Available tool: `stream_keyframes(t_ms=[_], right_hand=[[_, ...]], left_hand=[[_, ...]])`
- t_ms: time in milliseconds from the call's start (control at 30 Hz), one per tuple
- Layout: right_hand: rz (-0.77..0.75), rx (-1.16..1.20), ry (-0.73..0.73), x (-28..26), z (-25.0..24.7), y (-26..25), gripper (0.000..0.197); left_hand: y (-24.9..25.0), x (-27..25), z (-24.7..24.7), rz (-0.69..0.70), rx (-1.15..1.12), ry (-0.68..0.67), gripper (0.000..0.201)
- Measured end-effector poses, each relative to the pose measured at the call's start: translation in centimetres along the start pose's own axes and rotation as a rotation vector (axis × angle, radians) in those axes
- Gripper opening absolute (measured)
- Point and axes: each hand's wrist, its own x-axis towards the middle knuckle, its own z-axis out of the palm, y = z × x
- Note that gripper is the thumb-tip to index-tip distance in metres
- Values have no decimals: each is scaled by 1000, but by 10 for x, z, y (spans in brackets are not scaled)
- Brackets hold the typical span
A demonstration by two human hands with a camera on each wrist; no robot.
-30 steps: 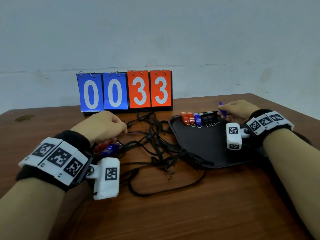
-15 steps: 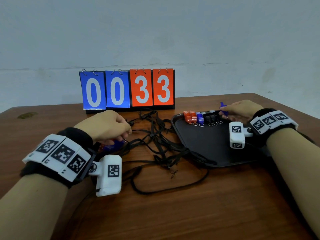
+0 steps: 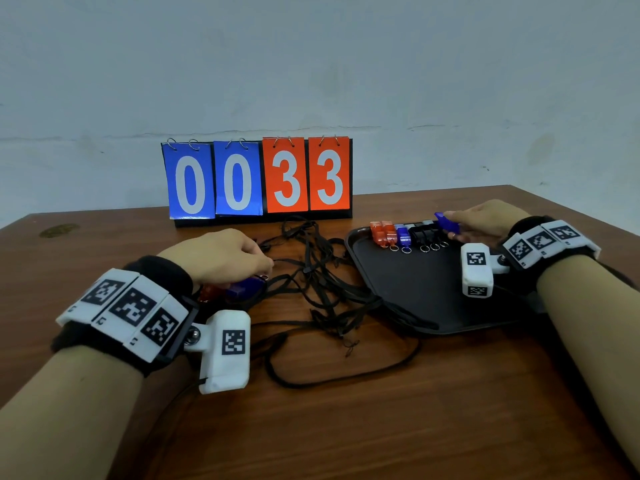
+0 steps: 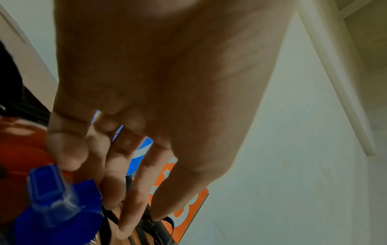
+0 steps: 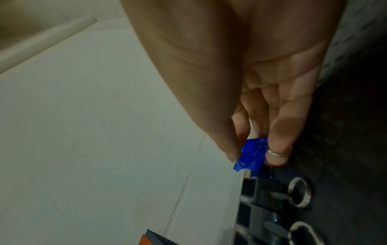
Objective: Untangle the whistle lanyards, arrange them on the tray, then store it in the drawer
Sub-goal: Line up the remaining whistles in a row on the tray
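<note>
A black tray (image 3: 419, 296) lies at the right, with a row of orange (image 3: 382, 233), blue (image 3: 403, 237) and black whistles (image 3: 424, 233) along its far rim. My right hand (image 3: 453, 227) pinches a blue whistle (image 3: 446, 221) at the right end of that row; in the right wrist view this blue whistle (image 5: 250, 155) sits between thumb and finger. A tangle of black lanyards (image 3: 322, 278) lies left of the tray. My left hand (image 3: 267, 271) pinches a lanyard cord (image 4: 146, 222) at the tangle's left edge. A blue whistle (image 4: 56, 207) and an orange one (image 3: 207, 292) lie under that hand.
A flip scoreboard (image 3: 258, 178) reading 0033 stands at the back of the wooden table (image 3: 346, 427), against the wall. Lanyard loops trail toward the front over the tray's near-left corner. The table's right edge runs close behind the tray.
My left hand has shifted slightly right and forward over the whistles into the tangle. The right hand holds the blue whistle at nearly the same spot above the row.
</note>
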Motion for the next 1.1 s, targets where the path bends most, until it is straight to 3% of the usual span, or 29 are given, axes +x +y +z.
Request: stream_keyframes(t_ms=[200, 467, 867, 1100], right_hand=[[4, 54, -49, -3, -5, 1, 33], [8, 11, -21, -9, -2, -2, 42], [-32, -351, 47, -14, 0, -6, 41], [-63, -361, 72, -17, 2, -8, 40]], left_hand=[[0, -1, -1, 38, -60, -38, 4], [-1, -1, -1, 108, -90, -97, 17], [-1, 0, -3, 182, -189, 21, 22], [7, -9, 5, 374, -407, -12, 25]])
